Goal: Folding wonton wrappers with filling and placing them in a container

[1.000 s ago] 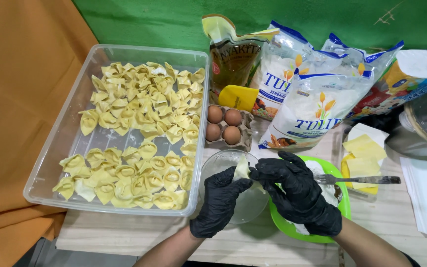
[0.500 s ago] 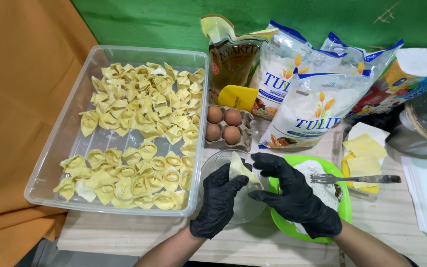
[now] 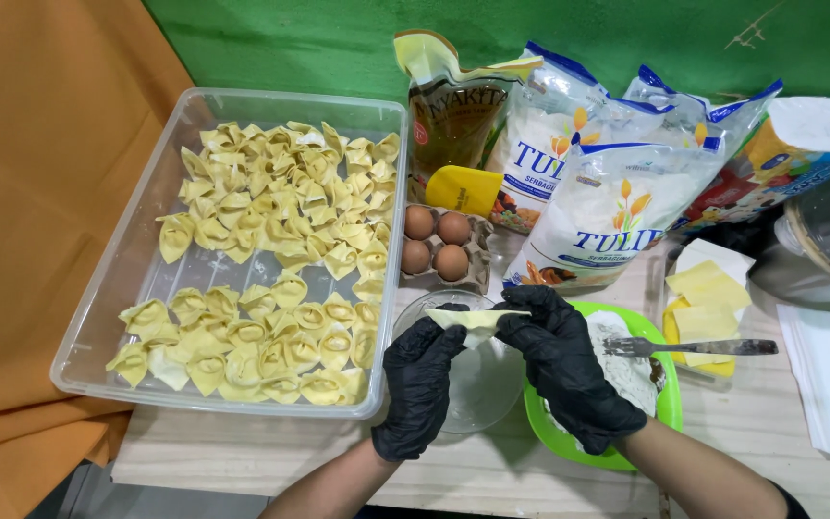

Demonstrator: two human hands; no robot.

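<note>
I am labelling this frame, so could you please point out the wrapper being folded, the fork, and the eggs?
folded wrapper (image 3: 477, 320), head view, on its pale flat middle between both hands.
fork (image 3: 713, 347), head view, on the metal handle over the green bowl's rim.
eggs (image 3: 436, 242), head view, centre of the four brown eggs.

The wrapper (image 3: 476, 320) is pale yellow, thin, folded flat into a triangle-like shape, lying level, pinched at both ends above a clear glass bowl (image 3: 473, 384) on the table.

A green wall (image 3: 319, 38) rises behind the pale wooden table (image 3: 770, 432).
</note>
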